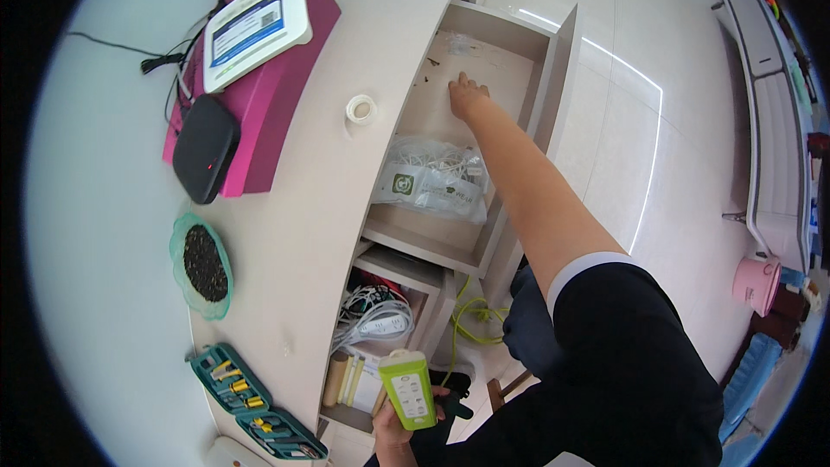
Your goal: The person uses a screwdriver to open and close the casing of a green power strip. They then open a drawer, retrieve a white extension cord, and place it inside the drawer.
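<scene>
My left hand [394, 429], low in the picture, is closed around a green and white power strip [411, 391] whose socket face shows. A yellow-green cord [480, 322] hangs in loops beside it. My right arm stretches over the open upper drawer [419, 118], and my right hand [468, 97] is down at its floor with the fingers apart and nothing visible in them. Small dark bits lie near those fingertips, with a crumpled clear plastic piece [460, 43] beyond. Closer to me in that drawer rests a clear bag [437, 182] of white cables.
A lower drawer holds white cables [380, 316] and rolls [335, 379]. Along the desk are a tape roll [361, 110], a bowl of dark seeds [205, 264], an open green tool case [232, 380], a black router box [205, 149] and a magenta box [290, 78]. A pink bin [756, 285] stands at right.
</scene>
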The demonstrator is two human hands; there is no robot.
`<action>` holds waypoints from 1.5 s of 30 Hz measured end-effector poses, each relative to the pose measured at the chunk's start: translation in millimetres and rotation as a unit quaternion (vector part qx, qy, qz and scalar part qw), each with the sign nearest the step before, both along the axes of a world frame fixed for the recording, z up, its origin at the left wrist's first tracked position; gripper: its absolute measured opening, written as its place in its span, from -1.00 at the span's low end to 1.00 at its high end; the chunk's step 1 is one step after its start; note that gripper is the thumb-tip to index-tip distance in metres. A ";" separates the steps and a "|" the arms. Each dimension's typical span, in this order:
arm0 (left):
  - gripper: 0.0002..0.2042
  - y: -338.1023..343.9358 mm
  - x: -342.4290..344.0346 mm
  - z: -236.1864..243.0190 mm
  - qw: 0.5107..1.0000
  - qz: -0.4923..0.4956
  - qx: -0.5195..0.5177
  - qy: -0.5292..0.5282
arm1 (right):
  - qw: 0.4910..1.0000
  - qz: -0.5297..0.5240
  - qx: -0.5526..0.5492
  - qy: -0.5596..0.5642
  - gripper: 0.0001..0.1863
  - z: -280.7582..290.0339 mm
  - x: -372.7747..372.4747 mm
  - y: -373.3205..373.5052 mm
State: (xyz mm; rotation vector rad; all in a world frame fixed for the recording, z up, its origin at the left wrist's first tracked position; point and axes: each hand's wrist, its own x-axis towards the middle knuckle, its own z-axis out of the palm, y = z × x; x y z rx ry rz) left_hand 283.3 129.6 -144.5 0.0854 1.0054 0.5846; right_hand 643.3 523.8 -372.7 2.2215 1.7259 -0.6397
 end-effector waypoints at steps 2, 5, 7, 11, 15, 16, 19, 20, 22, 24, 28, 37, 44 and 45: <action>-0.35 -1.0 -5.4 -7.0 1.000 0.024 -0.008 -0.001 | 0.998 -0.040 0.039 -0.013 -0.50 -11.2 12.4 6.2; -0.34 -5.6 -18.3 -19.3 0.997 0.068 -0.007 -0.044 | 0.991 -0.081 0.104 -0.003 -0.46 -22.7 29.0 24.0; -0.36 -3.6 -16.0 -18.6 0.998 0.064 -0.002 0.020 | 0.990 -0.073 0.118 0.003 -0.43 -19.0 25.3 31.8; -0.37 10.7 -8.8 -7.8 0.997 0.082 0.007 -0.004 | 0.993 -0.043 0.106 -0.014 -0.46 -9.0 21.1 37.6; -0.35 10.5 -12.1 -11.3 0.996 0.084 -0.001 0.002 | 0.989 -0.008 0.143 -0.043 -0.59 -22.6 27.3 51.0; -0.34 11.2 -12.3 -11.4 0.997 0.082 0.006 0.002 | 0.987 -0.014 0.150 -0.055 -0.61 -24.6 27.7 52.9; -0.34 14.0 -12.3 -12.1 0.997 0.075 0.022 0.001 | 0.974 -0.064 0.206 -0.077 -0.64 -29.4 31.3 54.2; -0.34 16.0 -11.4 -11.7 0.997 0.071 0.021 -0.001 | 0.961 -0.100 0.247 -0.074 -0.63 -30.4 34.2 52.8; -0.33 16.9 -11.7 -12.3 0.997 0.066 0.027 -0.013 | 0.947 -0.131 0.288 -0.062 -0.63 -29.4 35.1 48.7; -0.32 16.8 -12.3 -14.7 0.996 0.062 0.040 -0.040 | 0.947 -0.125 0.292 -0.047 -0.66 -25.8 37.0 43.1; -0.48 33.0 9.9 6.1 0.993 0.100 -0.036 0.046 | 0.950 -0.130 0.282 -0.040 -0.55 -31.0 36.2 45.9; -0.36 6.9 -24.9 -14.0 0.996 0.080 0.027 -0.033 | 0.965 -0.072 0.208 0.139 -0.75 -63.1 66.8 65.3; -0.27 26.6 -34.7 36.3 0.965 0.180 0.189 -0.006 | 0.974 0.022 0.215 0.060 -0.73 -4.5 49.4 35.7; -0.30 32.8 -36.5 44.7 0.951 0.215 0.218 0.031 | 0.971 0.041 0.224 0.070 -0.73 10.3 41.8 28.6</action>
